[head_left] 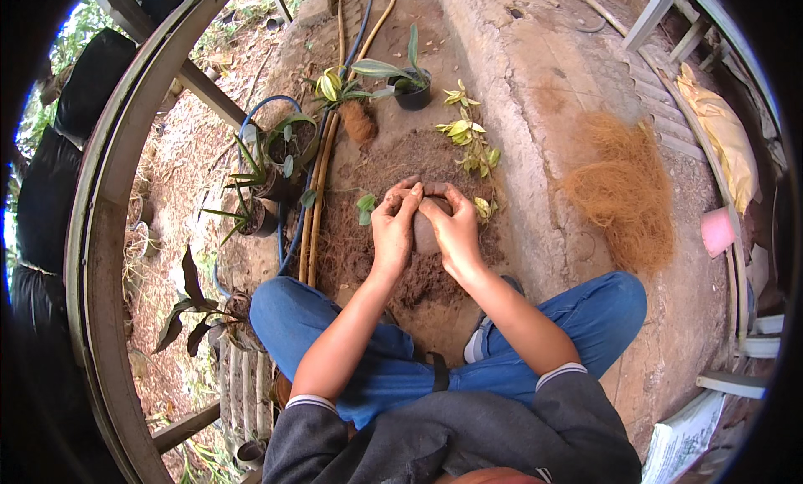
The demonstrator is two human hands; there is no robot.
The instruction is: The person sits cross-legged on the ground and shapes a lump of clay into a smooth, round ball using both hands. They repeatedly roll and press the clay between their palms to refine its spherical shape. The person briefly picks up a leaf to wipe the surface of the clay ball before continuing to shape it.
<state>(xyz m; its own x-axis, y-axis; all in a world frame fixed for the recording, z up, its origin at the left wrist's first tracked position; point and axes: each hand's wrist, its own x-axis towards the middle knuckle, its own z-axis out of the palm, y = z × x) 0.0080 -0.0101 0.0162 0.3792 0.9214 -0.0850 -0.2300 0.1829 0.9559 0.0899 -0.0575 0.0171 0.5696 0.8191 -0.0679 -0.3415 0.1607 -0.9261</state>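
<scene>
Straight out at 12 o'clock from the hands, I see one black pot [412, 97] with one plant [412, 49] in it. Between 9 and 10 o'clock, I count three dark pots [276, 187] with green plants in them. One pink tub [718, 232] sits far off at 3 o'clock; I can't see inside. My left hand [393, 231] and right hand [456, 233] curl around one round brown lump [427, 235] in the middle, gripping it together. Crumbly soil [422, 290] lies at 6 o'clock. One fuzzy ball [358, 124] sits at 11 o'clock, and one stringy orange-brown heap [623, 191] at 3 o'clock.

Floor [535, 107]: loose soil [418, 285], brown fibre [623, 191], potted plants [410, 91].
</scene>
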